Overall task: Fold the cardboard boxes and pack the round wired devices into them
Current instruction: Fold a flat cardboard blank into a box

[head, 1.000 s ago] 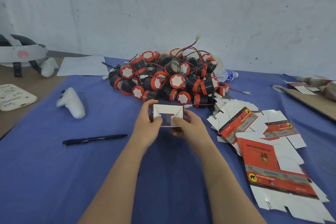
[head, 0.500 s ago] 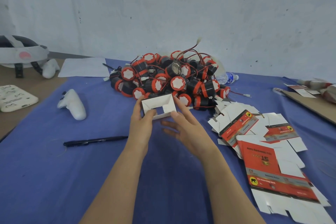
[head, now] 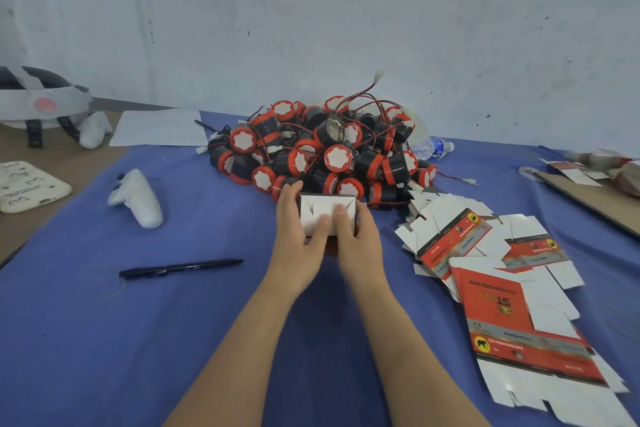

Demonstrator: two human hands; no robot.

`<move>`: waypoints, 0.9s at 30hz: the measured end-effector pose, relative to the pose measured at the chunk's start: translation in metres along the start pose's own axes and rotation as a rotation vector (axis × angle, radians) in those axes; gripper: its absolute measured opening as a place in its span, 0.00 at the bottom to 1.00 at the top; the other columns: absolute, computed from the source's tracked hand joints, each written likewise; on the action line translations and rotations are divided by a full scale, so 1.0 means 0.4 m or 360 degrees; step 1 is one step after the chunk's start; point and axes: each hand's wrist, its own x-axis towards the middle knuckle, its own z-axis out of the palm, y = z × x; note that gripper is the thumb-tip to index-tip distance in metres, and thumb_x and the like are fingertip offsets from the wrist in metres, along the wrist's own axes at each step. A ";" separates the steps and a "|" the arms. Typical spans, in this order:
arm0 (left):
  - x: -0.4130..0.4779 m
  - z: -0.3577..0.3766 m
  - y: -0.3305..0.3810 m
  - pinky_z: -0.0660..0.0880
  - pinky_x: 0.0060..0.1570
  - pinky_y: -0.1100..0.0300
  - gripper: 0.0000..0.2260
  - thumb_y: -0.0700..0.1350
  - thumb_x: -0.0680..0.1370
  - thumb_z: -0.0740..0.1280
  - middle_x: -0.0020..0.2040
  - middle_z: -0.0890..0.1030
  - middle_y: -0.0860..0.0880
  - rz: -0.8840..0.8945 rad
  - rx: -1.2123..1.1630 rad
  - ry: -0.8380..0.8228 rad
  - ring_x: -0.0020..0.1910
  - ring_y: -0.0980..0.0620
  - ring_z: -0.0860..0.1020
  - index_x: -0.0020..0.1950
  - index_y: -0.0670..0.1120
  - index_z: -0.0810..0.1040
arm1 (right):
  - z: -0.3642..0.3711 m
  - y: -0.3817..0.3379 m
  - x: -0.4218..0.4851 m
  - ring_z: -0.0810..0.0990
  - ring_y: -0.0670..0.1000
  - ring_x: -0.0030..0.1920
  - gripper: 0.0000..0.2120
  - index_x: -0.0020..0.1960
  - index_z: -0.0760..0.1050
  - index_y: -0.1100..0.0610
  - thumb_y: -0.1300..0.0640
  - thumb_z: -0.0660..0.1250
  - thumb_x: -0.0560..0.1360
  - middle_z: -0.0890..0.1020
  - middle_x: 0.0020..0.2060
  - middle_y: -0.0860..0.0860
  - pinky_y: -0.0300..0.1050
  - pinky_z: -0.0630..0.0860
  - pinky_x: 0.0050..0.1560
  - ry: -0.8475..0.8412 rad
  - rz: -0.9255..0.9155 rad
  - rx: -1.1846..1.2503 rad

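Observation:
A small white cardboard box (head: 317,210) stands on the blue cloth just in front of the pile of round black-and-red wired devices (head: 322,152). My left hand (head: 296,239) grips its left side with the thumb pressed on the folded white flaps. My right hand (head: 356,239) holds the right side, thumb on the flaps too. The flaps face me and look folded inward. Flat unfolded red-and-white boxes (head: 498,291) lie spread to the right of my hands.
A black pen (head: 180,267) and a white controller (head: 138,198) lie on the left of the blue cloth (head: 104,340). A water bottle (head: 429,147) lies behind the pile. A headset (head: 38,104), a white sheet (head: 159,126) and a white tray (head: 27,185) sit far left; cardboard (head: 595,198) far right.
The box was open toward me and tilted up in my left hand. Now both hands hold it and my thumbs press its flaps shut.

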 end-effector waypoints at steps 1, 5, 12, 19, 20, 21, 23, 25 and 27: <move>0.000 -0.002 -0.004 0.70 0.65 0.63 0.26 0.42 0.81 0.62 0.74 0.59 0.53 0.0010 0.0036 0.0009 0.71 0.55 0.63 0.76 0.51 0.56 | 0.000 -0.001 -0.001 0.80 0.48 0.54 0.14 0.65 0.72 0.54 0.53 0.60 0.81 0.81 0.55 0.49 0.35 0.79 0.45 -0.0047 0.0003 -0.0002; 0.007 -0.006 -0.009 0.71 0.66 0.55 0.26 0.34 0.79 0.61 0.73 0.63 0.51 0.0011 0.0022 0.0120 0.70 0.52 0.65 0.73 0.52 0.60 | 0.014 -0.008 -0.007 0.80 0.51 0.57 0.15 0.65 0.71 0.55 0.63 0.60 0.79 0.80 0.57 0.52 0.51 0.80 0.55 -0.0142 0.0093 0.0102; 0.010 -0.003 -0.020 0.72 0.61 0.61 0.24 0.39 0.80 0.60 0.72 0.64 0.52 0.0000 -0.0055 0.0180 0.68 0.53 0.67 0.74 0.53 0.60 | 0.019 -0.010 -0.008 0.80 0.53 0.57 0.14 0.65 0.73 0.52 0.56 0.59 0.81 0.81 0.56 0.51 0.54 0.79 0.56 -0.0147 0.0121 0.0260; 0.048 0.003 0.013 0.58 0.60 0.77 0.21 0.54 0.84 0.49 0.79 0.54 0.51 -0.0349 -0.0393 0.0284 0.68 0.65 0.58 0.77 0.55 0.59 | 0.012 -0.021 -0.009 0.78 0.47 0.60 0.14 0.65 0.67 0.41 0.53 0.58 0.82 0.77 0.61 0.45 0.44 0.78 0.57 -0.0174 -0.0013 0.0405; 0.043 -0.002 0.010 0.63 0.67 0.66 0.20 0.56 0.83 0.49 0.76 0.62 0.50 -0.0360 -0.0412 0.0215 0.70 0.61 0.64 0.74 0.56 0.64 | 0.011 -0.020 -0.010 0.76 0.45 0.62 0.19 0.69 0.64 0.43 0.56 0.60 0.81 0.75 0.62 0.41 0.42 0.77 0.59 -0.0163 -0.0150 0.0259; 0.035 -0.008 0.008 0.69 0.65 0.56 0.18 0.58 0.82 0.50 0.70 0.72 0.51 -0.0386 -0.0452 0.0157 0.66 0.58 0.71 0.68 0.57 0.70 | 0.010 -0.018 -0.010 0.75 0.44 0.63 0.23 0.71 0.61 0.44 0.59 0.61 0.80 0.74 0.62 0.38 0.37 0.75 0.59 -0.0157 -0.0267 0.0116; 0.022 -0.023 0.007 0.75 0.58 0.50 0.17 0.60 0.81 0.54 0.59 0.81 0.50 -0.0492 -0.0672 0.0129 0.56 0.54 0.79 0.60 0.56 0.76 | 0.011 -0.017 -0.012 0.74 0.41 0.63 0.26 0.70 0.61 0.42 0.61 0.63 0.79 0.74 0.62 0.37 0.30 0.73 0.56 -0.0202 -0.0374 -0.0047; 0.021 -0.040 0.005 0.79 0.52 0.49 0.18 0.58 0.81 0.57 0.56 0.83 0.47 -0.0504 -0.0868 0.0191 0.54 0.49 0.82 0.62 0.49 0.77 | 0.011 -0.017 -0.014 0.74 0.39 0.62 0.23 0.65 0.65 0.40 0.61 0.66 0.77 0.75 0.62 0.41 0.33 0.72 0.59 -0.0297 -0.0400 -0.0107; 0.025 -0.052 0.009 0.80 0.45 0.51 0.17 0.54 0.82 0.57 0.55 0.83 0.44 -0.0498 -0.0891 0.0276 0.54 0.46 0.82 0.64 0.46 0.76 | 0.008 -0.021 -0.016 0.74 0.34 0.57 0.19 0.57 0.68 0.39 0.58 0.70 0.75 0.77 0.57 0.39 0.28 0.71 0.55 -0.0367 -0.0402 -0.0163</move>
